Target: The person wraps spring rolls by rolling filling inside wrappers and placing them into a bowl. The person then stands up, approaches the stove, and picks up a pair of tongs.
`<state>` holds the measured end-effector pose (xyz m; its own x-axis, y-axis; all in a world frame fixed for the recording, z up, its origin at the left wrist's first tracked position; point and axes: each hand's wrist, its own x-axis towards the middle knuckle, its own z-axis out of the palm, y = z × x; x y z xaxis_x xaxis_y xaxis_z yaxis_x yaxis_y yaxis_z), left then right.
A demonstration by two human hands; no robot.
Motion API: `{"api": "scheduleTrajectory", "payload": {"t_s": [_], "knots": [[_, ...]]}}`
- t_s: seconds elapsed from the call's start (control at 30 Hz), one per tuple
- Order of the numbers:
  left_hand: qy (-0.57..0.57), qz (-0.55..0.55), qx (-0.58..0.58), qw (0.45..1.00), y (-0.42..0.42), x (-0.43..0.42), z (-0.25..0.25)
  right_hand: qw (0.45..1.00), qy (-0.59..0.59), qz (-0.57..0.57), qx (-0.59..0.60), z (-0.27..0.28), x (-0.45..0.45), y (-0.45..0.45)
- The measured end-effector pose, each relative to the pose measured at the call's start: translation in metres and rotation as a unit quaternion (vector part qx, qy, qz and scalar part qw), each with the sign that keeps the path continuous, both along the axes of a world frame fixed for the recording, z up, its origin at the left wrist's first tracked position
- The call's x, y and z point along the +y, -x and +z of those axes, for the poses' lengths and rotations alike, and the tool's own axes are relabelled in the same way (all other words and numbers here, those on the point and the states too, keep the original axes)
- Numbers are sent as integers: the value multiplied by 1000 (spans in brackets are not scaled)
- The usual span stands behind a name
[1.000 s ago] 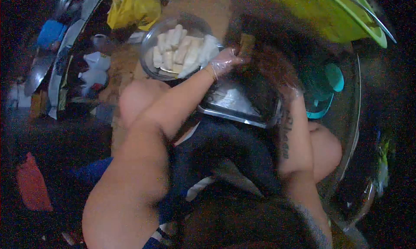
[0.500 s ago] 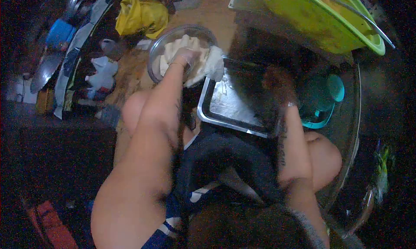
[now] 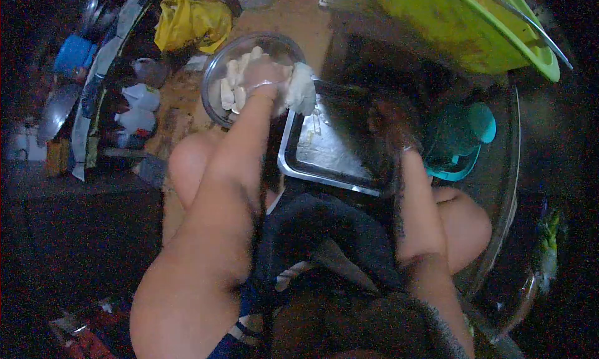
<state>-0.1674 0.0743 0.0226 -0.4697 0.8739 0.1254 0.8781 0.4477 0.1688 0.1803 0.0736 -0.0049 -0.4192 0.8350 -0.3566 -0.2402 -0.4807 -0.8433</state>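
Observation:
My left hand (image 3: 263,77) reaches into a clear round bowl (image 3: 214,103) and touches pale, stick-like pieces (image 3: 228,97) in it. Its fingertips are hidden among the pieces, so whether it grips one does not show. A white cloth (image 3: 301,89) hangs over the bowl's right rim, beside that hand. Below and to the right lies a shiny rectangular metal tray (image 3: 331,183), wet-looking inside. My right hand (image 3: 394,125) is at the tray's right side, in deep shadow; its fingers look bent, but what they hold, if anything, cannot be seen.
A teal plastic container (image 3: 462,140) stands right of the tray. At the upper right is a large lime-green basin (image 3: 449,31). A yellow bag (image 3: 192,22) lies behind the bowl. Blue and metal kitchenware (image 3: 76,54) and white bottles (image 3: 140,109) stand at the left.
My left hand is lower among the pieces, which show more distinctly. The cloth sits bunched at the bowl's right rim. My right hand has shifted slightly left over the tray.

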Motion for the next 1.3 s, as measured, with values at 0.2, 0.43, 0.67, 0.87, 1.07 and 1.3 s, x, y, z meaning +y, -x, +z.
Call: {"api": "scheduleTrajectory", "payload": {"t_s": [0.2,0.43,0.67,0.87,1.07,1.3], "knots": [[1,-61,-88,994,-55,2,4,932,-238,57,-266,-34,29,2],[-128,-92,-68,985,-65,-11,1,982,-80,67,-155,-4,7,7],[-208,37,-141,967,-53,-19,22,969,-124,67,-201,39,-28,7],[-45,49,-44,997,4,-41,-8,986,-72,69,-132,12,-16,7],[-12,57,-51,997,24,-19,-45,992,-41,59,-102,4,-9,9],[23,52,-99,993,30,-18,-30,982,-114,100,-115,-10,-3,-6]]}}
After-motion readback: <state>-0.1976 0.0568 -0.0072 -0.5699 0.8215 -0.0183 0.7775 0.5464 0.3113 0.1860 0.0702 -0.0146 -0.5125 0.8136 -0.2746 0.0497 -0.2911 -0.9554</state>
